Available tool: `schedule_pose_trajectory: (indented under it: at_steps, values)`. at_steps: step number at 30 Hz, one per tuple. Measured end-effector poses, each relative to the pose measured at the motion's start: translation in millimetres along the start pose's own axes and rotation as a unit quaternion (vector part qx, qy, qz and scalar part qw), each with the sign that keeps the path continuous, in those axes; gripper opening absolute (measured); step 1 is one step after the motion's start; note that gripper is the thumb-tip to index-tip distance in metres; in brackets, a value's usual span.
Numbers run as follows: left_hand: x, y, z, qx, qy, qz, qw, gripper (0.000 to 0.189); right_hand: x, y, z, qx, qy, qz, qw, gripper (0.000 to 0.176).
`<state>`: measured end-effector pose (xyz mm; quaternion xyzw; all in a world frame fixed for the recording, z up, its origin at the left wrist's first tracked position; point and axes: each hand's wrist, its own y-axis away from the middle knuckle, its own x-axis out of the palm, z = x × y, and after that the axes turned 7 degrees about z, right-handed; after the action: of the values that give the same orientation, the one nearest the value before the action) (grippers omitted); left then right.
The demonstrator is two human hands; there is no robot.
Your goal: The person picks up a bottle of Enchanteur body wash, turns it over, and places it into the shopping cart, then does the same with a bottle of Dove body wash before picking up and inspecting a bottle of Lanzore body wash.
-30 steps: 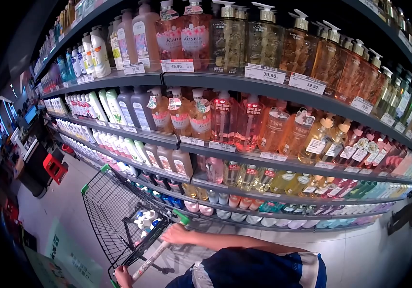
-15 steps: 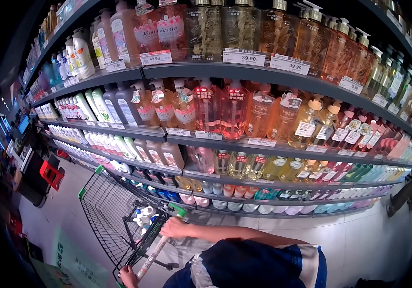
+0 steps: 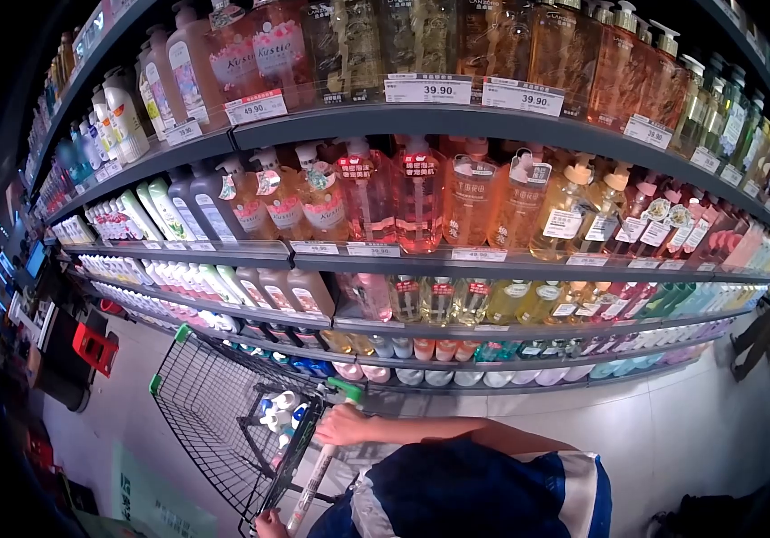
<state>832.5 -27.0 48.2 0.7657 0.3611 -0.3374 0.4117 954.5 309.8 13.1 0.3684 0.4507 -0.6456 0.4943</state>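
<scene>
My right hand [image 3: 341,425] is wrapped round the upper end of the cart handle [image 3: 313,480], close to its green corner piece. At the handle's lower end, near the bottom edge of the view, my left hand [image 3: 270,524] is closed on the bar and partly cut off. The wire shopping cart [image 3: 189,421] stands in front of me, angled to the left. Several white and blue bottles [image 3: 284,414] lie at its handle end, seen through the wire.
Long shelves [image 3: 340,121] of pump bottles curve across the view beyond the cart. A red stool [image 3: 95,348] and a counter stand at the left. A greenish sign [image 3: 156,502] is at the lower left. A person's legs [image 3: 752,341] show at the far right.
The cart and both my hands sit slightly further right in the view. The shelves appear closer, and the person at the far right shows more. Both hands keep their grip.
</scene>
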Motion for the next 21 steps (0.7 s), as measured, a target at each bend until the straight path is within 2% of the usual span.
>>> schedule_pose_trajectory:
  at_steps: [1, 6, 8, 17, 18, 20, 21]
  values:
    - [1, 1, 2, 0.048, -0.003, 0.006, 0.999, 0.039, -2, 1, -2, -0.002, -0.005, -0.002, 1.000, 0.037]
    - [-3, 9, -18, 0.089, 0.005, 0.007, 0.996, 0.037, -8, 0, -5, 0.003, -0.032, 0.005, 0.999, 0.034]
    - [-3, 0, -12, 0.070, 0.003, 0.033, 0.997, 0.037, -6, -2, -7, 0.001, -0.040, 0.002, 0.999, 0.034]
    - [7, -26, 17, 0.083, 0.017, -0.016, 0.996, 0.049, 7, -12, -10, -0.007, -0.031, -0.004, 0.999, 0.033]
    - [5, -21, 10, 0.024, 0.008, -0.018, 1.000, 0.051, 7, -12, -10, -0.009, -0.032, -0.009, 0.999, 0.032]
    - [3, -15, 4, 0.032, 0.014, -0.046, 0.998, 0.052, 4, -13, -9, -0.007, -0.043, 0.002, 0.999, 0.031]
    - [4, -21, 9, 0.011, 0.021, -0.024, 0.999, 0.052, 9, -14, -11, -0.015, -0.053, -0.003, 0.998, 0.029]
